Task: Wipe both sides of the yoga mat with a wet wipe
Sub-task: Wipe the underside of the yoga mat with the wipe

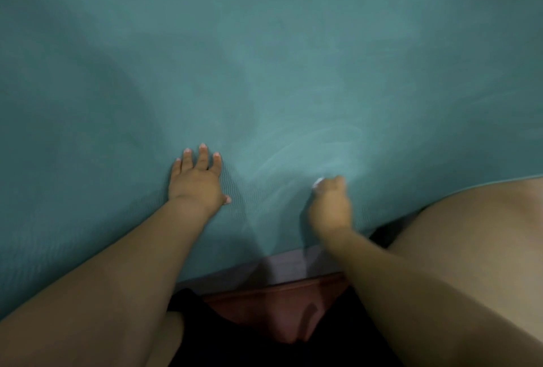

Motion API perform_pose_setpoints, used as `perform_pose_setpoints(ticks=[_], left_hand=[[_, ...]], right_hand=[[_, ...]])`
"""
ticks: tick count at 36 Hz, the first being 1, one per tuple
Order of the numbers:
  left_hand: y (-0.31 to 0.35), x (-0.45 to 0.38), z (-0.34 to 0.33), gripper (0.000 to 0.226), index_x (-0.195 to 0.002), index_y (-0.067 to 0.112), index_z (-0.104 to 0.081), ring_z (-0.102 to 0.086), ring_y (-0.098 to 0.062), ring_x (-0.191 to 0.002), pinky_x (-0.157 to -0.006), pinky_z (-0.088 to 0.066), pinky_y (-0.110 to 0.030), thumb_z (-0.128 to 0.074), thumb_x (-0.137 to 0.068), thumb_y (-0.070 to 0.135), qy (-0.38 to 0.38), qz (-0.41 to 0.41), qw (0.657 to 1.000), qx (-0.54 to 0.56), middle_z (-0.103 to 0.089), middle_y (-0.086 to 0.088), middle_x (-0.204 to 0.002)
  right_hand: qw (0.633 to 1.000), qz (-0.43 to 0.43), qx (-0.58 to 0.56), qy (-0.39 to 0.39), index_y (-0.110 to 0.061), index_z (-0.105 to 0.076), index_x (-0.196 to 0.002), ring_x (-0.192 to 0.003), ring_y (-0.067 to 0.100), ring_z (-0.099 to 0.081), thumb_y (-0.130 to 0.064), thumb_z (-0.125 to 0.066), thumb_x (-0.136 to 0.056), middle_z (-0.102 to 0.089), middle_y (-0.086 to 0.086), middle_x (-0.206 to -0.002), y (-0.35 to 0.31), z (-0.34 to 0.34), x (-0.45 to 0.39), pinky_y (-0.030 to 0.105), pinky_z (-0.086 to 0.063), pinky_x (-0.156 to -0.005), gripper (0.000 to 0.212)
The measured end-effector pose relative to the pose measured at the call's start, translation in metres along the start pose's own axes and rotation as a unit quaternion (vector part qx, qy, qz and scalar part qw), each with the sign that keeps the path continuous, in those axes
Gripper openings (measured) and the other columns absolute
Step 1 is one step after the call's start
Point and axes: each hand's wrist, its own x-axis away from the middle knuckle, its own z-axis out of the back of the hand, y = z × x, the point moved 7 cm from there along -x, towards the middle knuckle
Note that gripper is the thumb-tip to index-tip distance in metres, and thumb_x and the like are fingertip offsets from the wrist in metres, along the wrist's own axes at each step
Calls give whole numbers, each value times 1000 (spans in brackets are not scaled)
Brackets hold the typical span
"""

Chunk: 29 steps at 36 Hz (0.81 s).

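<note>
A teal yoga mat [264, 58] fills most of the head view, with pale wet streaks just beyond my right hand. My left hand [197, 181] lies flat on the mat, fingers spread, pressing it down near its front edge. My right hand [330, 205] is blurred and curled on the mat, to the right of my left hand. A small white bit of the wet wipe [318, 182] shows at its fingertips; the remainder is hidden under the hand.
The mat's front edge runs along a strip of grey floor [282, 266]. My bare knee [476, 234] rests at the right, overlapping the mat's edge. Reddish cloth [282, 313] and dark clothing lie below, between my arms.
</note>
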Motion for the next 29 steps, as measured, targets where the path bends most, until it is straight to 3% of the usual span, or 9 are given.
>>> perform_pose_setpoints(ticks=[4,6,12,16,18,20,22,25,29], left_hand=[[0,1,-1,95,-151,22,6,9,-34,-145,-117,1,-43,-52,-87,59,-3,-4,1000,-7,16,-7,-158],[0,3,-1,92,-151,22,6,10,-34,-145,-117,1,-43,-50,-88,58,-6,-6,1000,-10,17,-7,-158],[5,9,-2,84,-152,23,3,9,-34,-145,-117,1,-43,-47,-92,53,-14,-17,1000,-9,16,-7,-158],[13,15,-4,85,-152,24,1,9,-35,-145,-117,1,-43,-51,-90,53,-27,-35,999,-8,15,-8,-158],[16,19,-5,87,-152,24,0,9,-36,-144,-118,0,-44,-53,-89,53,-33,-41,999,-8,15,-9,-158],[19,23,-8,88,-152,24,0,9,-36,-144,-118,1,-44,-54,-89,52,-37,-47,998,-9,16,-9,-158],[23,27,-10,88,-152,25,0,10,-37,-144,-118,1,-44,-55,-88,52,-43,-56,997,-14,17,-8,-157],[27,33,-12,90,-152,25,0,10,-37,-144,-118,1,-45,-56,-87,54,-56,-69,996,-32,17,-8,-157],[33,42,-17,88,-152,23,-2,8,-39,-144,-118,-2,-46,-53,-88,55,-62,-93,992,-65,15,-9,-158]], right_hand=[[940,310,-30,-141,-7,-50,-122,-95,35,-57,-6,-46,-89,-42,16,-126,-99,-35,80,41,-45,-76,34],[917,360,-34,-169,-8,-54,-113,-88,37,-57,-14,-45,-85,-44,15,-119,-95,-45,87,42,-49,-69,30],[997,48,12,-62,-10,-49,-117,-104,33,-52,-6,-43,-84,-40,12,-125,32,-12,18,37,-46,-86,33],[990,-124,31,-57,-5,-53,-120,-116,30,-45,-9,-36,-94,-48,16,-128,92,18,15,28,-34,-89,31],[990,-113,40,-74,-5,-52,-121,-116,29,-46,-8,-39,-94,-49,16,-127,75,16,27,23,-38,-80,30],[995,-49,57,-72,-3,-50,-119,-111,31,-48,-8,-45,-90,-47,18,-123,40,5,40,12,-26,-60,29],[995,55,21,-77,-6,-54,-113,-106,29,-49,-15,-42,-90,-49,16,-118,-8,-17,55,12,-25,-58,28],[966,206,-16,-155,-11,-58,-96,-88,22,-47,-29,-37,-74,-52,13,-110,-62,-42,79,30,-44,-78,36],[973,149,-52,-166,-11,-58,-102,-102,28,-52,-8,-52,-82,-49,12,-110,-40,-29,72,29,-44,-91,21]])
